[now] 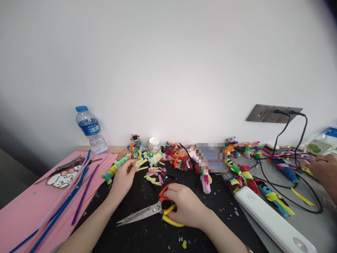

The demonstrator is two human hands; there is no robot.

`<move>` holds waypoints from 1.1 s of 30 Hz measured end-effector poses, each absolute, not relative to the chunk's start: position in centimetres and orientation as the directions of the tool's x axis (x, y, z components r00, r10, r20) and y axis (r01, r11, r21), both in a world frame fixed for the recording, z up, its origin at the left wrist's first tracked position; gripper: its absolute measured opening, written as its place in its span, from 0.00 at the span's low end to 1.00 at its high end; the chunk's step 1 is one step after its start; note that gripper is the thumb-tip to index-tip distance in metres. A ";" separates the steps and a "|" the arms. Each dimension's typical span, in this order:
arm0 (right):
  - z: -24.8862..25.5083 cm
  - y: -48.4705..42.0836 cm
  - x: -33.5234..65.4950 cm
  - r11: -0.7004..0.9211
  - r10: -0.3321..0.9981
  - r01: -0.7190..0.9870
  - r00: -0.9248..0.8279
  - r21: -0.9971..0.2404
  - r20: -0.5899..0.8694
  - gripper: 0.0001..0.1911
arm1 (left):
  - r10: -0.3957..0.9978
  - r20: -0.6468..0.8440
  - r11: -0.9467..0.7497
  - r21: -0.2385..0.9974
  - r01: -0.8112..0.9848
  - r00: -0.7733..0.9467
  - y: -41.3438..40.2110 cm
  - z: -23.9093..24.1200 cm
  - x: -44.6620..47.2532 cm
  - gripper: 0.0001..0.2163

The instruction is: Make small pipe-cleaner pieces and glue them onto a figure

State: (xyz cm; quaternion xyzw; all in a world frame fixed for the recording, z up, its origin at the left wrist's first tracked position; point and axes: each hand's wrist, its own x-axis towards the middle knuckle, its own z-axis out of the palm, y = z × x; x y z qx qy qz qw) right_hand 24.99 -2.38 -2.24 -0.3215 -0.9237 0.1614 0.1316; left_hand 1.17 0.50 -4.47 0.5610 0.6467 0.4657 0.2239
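My right hand [184, 203] rests on the black table with its fingers wrapped round the red and yellow handles of a pair of scissors [147, 212]; the blades point left and lie flat. My left hand [123, 177] reaches forward and pinches a pipe-cleaner figure [116, 168] of green, yellow and blue coils. Short cut pieces of pipe cleaner [154, 175] in yellow and pink lie just right of that hand.
Pink paper [23, 207] with long blue and purple pipe cleaners [71, 196] covers the left. A water bottle [91, 130] stands by the wall. Finished figures [179, 158] line the back. A white bar [271, 221], black cables [286, 196] and another person's hand [325, 170] are on the right.
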 end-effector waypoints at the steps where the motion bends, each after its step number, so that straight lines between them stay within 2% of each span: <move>1: -2.2 -2.4 25.0 0.741 0.637 0.551 -0.758 -0.384 0.140 0.12 | 0.927 0.255 -0.068 0.836 0.545 -0.275 0.5 -4.5 1.1 0.14; 5: -2.2 -2.4 25.0 0.739 0.640 0.553 -0.756 -0.386 0.142 0.13 | 0.895 0.379 -0.128 0.723 0.679 -0.236 0.3 -4.5 1.2 0.14; 9: -2.1 -2.4 24.9 0.739 0.636 0.546 -0.758 -0.393 0.143 0.13 | 0.857 0.513 -0.228 0.450 0.864 -0.041 -0.3 -4.2 2.0 0.13; 12: -2.1 -2.4 24.9 0.740 0.635 0.543 -0.759 -0.397 0.145 0.13 | 0.848 0.506 -0.351 0.317 0.881 0.155 -0.9 -3.7 2.4 0.10; 15: -2.2 -2.4 25.0 0.739 0.636 0.544 -0.758 -0.397 0.145 0.13 | 0.839 0.456 -0.441 0.252 0.862 0.296 -1.2 -3.2 2.3 0.07; 19: -2.2 -2.4 25.0 0.738 0.638 0.549 -0.756 -0.393 0.142 0.13 | 0.848 0.401 -0.472 0.273 0.838 0.347 -1.0 -3.2 2.0 0.04; 23: -2.1 -2.4 25.0 0.739 0.638 0.548 -0.756 -0.392 0.146 0.13 | 0.852 0.412 -0.487 0.394 0.780 0.324 -0.7 -3.1 2.0 0.05; 28: -2.2 -2.4 25.0 0.740 0.637 0.548 -0.757 -0.390 0.147 0.12 | 0.917 0.310 -0.394 0.589 0.705 0.252 -0.8 -3.0 2.1 0.09; 33: -2.2 -2.4 25.0 0.743 0.635 0.549 -0.759 -0.382 0.144 0.12 | 0.920 0.306 -0.389 0.638 0.665 0.245 -1.0 -3.0 2.5 0.13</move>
